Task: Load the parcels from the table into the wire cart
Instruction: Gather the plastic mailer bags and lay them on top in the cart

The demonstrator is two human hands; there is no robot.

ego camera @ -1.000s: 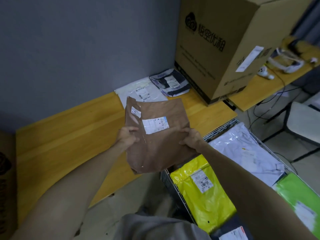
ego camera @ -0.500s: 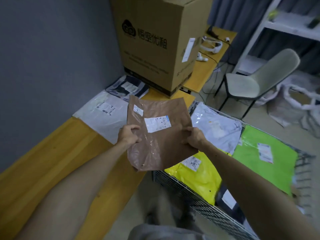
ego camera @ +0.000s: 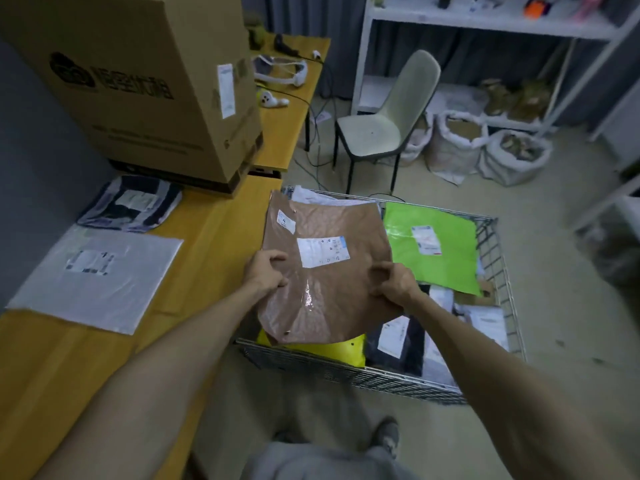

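Head view | brown bag [ego camera: 325, 271] held over the cart [ego camera: 346, 370] | left hand [ego camera: 265, 273] and right hand [ego camera: 393, 284] pinch its side edges | looks thin, floppy, light, shiny — maybe slippery — hold both edges

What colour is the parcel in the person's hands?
The parcel is brown, with white labels; the head view shows it.

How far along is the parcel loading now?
Done: green parcel, yellow parcel and several others lie in the wire cart. In hand: left hand and right hand grip the brown parcel above the cart. Left: white parcel and dark striped parcel on the table.
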